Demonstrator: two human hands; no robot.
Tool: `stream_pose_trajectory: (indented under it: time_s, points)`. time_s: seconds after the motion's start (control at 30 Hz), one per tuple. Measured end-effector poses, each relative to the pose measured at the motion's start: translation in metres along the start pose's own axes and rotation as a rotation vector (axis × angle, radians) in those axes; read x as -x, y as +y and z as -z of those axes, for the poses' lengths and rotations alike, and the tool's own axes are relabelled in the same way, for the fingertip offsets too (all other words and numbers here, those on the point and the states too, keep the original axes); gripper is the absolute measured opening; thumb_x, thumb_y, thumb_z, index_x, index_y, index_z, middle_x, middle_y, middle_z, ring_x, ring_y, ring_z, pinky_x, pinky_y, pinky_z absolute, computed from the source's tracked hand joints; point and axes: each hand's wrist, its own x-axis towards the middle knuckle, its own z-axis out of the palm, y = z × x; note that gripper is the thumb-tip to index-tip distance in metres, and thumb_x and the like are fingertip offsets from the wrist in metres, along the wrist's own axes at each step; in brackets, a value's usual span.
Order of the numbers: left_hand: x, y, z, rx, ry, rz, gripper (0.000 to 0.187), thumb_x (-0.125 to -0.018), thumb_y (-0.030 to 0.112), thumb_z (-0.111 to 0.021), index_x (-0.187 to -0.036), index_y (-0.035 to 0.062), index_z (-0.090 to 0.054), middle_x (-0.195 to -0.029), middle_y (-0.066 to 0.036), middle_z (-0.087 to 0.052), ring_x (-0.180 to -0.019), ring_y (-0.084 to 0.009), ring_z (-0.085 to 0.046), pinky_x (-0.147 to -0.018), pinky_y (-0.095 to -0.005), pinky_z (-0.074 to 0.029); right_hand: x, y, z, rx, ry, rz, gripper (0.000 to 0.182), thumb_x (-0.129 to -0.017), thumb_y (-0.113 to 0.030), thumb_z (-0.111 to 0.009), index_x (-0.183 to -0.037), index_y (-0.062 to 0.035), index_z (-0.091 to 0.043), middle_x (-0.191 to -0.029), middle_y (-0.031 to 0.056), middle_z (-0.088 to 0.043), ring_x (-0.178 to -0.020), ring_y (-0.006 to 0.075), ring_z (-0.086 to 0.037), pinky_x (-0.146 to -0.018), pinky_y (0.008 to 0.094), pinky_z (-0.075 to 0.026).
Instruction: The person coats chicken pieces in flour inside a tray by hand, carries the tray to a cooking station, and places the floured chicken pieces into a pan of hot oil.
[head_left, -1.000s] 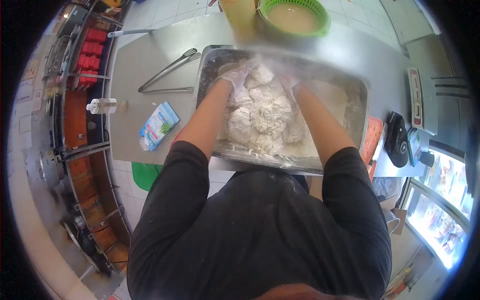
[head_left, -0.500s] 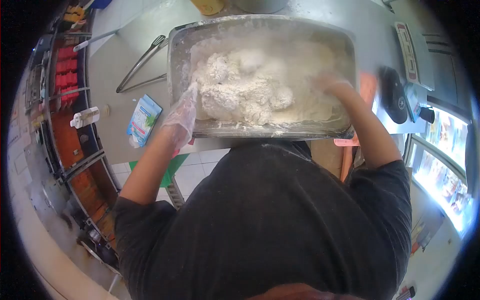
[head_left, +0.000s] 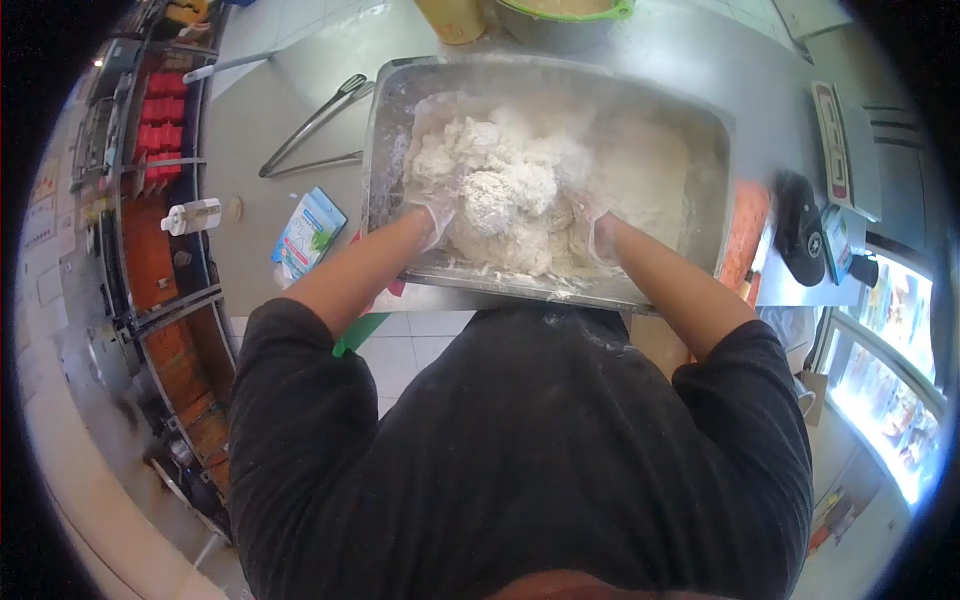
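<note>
A large metal tray (head_left: 722,200) holds loose flour (head_left: 640,170) and a heap of lumpy, flour-coated pieces (head_left: 510,190); what lies under the coating is hidden. My left hand (head_left: 440,208), in a clear plastic glove, presses into the heap's left side. On the opposite side my right hand (head_left: 592,222), also in a clear glove, reaches into the same heap. The pieces are bunched between both hands. Flour and lumps bury the fingers of each hand, so their grip cannot be made out.
Metal tongs (head_left: 312,125) lie left of the tray, near a blue-and-white packet (head_left: 310,232) and a white bottle (head_left: 192,216). Behind stand a yellow container (head_left: 450,18) and a green-rimmed bowl (head_left: 565,15). A black object (head_left: 800,228) and a scale-like device (head_left: 832,140) are on the right.
My right hand has come left from the tray's right side into the heap. My left hand has moved inward from the tray's left edge. The pieces are now bunched between them.
</note>
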Motion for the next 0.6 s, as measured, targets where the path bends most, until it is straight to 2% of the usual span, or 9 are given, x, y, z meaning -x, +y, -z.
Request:
stream_pose_trajectory:
  time_s: [0.2, 0.27, 0.33, 0.4, 0.43, 0.47, 0.53, 0.57, 0.6]
  points:
    - [-0.037, -0.007, 0.014, -0.121, -0.085, -0.137, 0.067, -0.098, 0.056, -0.034, -0.145, 0.0077, -0.038, -0.141, -0.012, -0.050, -0.124, -0.0269, -0.053, -0.103, -0.0448, -0.045, -0.029, -0.010, -0.017, -0.219, -0.038, 0.023, 0.068, -0.088, -0.049, -0.060, -0.141, -0.0090, -0.046, -0.141, 0.0123, -0.050, -0.126, 0.0273, -0.051, -0.103, 0.0429, -0.041]
    - [-0.039, -0.004, 0.018, -0.087, -0.119, -0.221, 0.061, -0.099, 0.049, -0.038, -0.145, 0.0080, -0.038, -0.142, -0.010, -0.049, -0.124, -0.0245, -0.053, -0.102, -0.0418, -0.045, -0.030, -0.014, -0.017, -0.193, -0.067, 0.049, 0.060, -0.090, -0.046, -0.059, -0.138, -0.0109, -0.049, -0.140, 0.0123, -0.050, -0.124, 0.0272, -0.051, -0.101, 0.0435, -0.042]
    - [-0.036, -0.006, 0.022, -0.010, -0.180, -0.365, 0.052, -0.100, 0.033, -0.045, -0.145, 0.0087, -0.038, -0.144, -0.008, -0.047, -0.123, -0.0196, -0.054, -0.101, -0.0357, -0.045, -0.025, -0.018, -0.019, -0.168, -0.094, 0.060, 0.053, -0.091, -0.043, -0.059, -0.135, -0.0127, -0.053, -0.140, 0.0124, -0.050, -0.123, 0.0270, -0.052, -0.098, 0.0441, -0.044]
    - [-0.049, -0.002, 0.033, -0.093, -0.158, -0.441, 0.052, -0.097, 0.029, -0.050, -0.144, 0.0081, -0.039, -0.141, -0.008, -0.049, -0.121, -0.0194, -0.054, -0.099, -0.0349, -0.046, 0.021, -0.047, -0.049, 0.210, 0.044, 0.182, 0.049, -0.091, -0.033, -0.061, -0.133, -0.0094, -0.054, -0.131, 0.0121, -0.056, -0.113, 0.0225, -0.058, -0.093, 0.0381, -0.048]
    - [-0.032, 0.006, 0.020, -0.253, -0.100, -0.562, 0.053, -0.095, 0.024, -0.055, -0.142, 0.0074, -0.040, -0.138, -0.008, -0.051, -0.120, -0.0192, -0.055, -0.098, -0.0341, -0.047, 0.027, -0.055, -0.050, 0.215, 0.045, 0.177, 0.049, -0.091, -0.033, -0.061, -0.133, -0.0094, -0.054, -0.131, 0.0121, -0.056, -0.113, 0.0225, -0.058, -0.093, 0.0381, -0.048]
    - [-0.015, 0.015, 0.008, -0.480, -0.002, -0.696, 0.054, -0.092, 0.020, -0.060, -0.141, 0.0068, -0.041, -0.136, -0.008, -0.052, -0.118, -0.0190, -0.055, -0.097, -0.0332, -0.047, 0.030, -0.063, -0.048, 0.674, 0.067, 0.268, 0.047, -0.090, -0.027, -0.063, -0.132, -0.0079, -0.054, -0.124, 0.0113, -0.060, -0.107, 0.0210, -0.059, -0.092, 0.0354, -0.048]
    - [0.010, 0.029, -0.010, -0.510, 0.085, -0.827, 0.058, -0.086, 0.012, -0.070, -0.138, 0.0055, -0.043, -0.130, -0.009, -0.056, -0.115, -0.0186, -0.056, -0.095, -0.0316, -0.049, 0.041, -0.077, -0.059, 1.142, 0.083, 0.355, 0.046, -0.089, -0.022, -0.065, -0.131, -0.0064, -0.054, -0.118, 0.0105, -0.063, -0.102, 0.0194, -0.061, -0.090, 0.0326, -0.049]
    - [0.025, 0.035, -0.027, -0.181, 0.037, -0.852, 0.062, -0.080, -0.002, -0.071, -0.135, 0.0055, -0.045, -0.125, -0.005, -0.058, -0.111, -0.0154, -0.057, -0.090, -0.0291, -0.049, 0.051, -0.078, -0.071, 1.001, 0.074, 0.503, 0.046, -0.088, -0.018, -0.067, -0.130, -0.0051, -0.054, -0.112, 0.0107, -0.065, -0.100, 0.0185, -0.061, -0.088, 0.0315, -0.049]
    - [0.029, 0.036, -0.026, -0.176, 0.038, -0.855, 0.062, -0.080, -0.002, -0.071, -0.135, 0.0055, -0.045, -0.125, -0.005, -0.058, -0.111, -0.0154, -0.057, -0.090, -0.0291, -0.049, 0.057, -0.077, -0.078, 0.854, 0.065, 0.647, 0.047, -0.087, -0.015, -0.068, -0.130, -0.0039, -0.054, -0.106, 0.0108, -0.067, -0.098, 0.0176, -0.061, -0.086, 0.0303, -0.050]
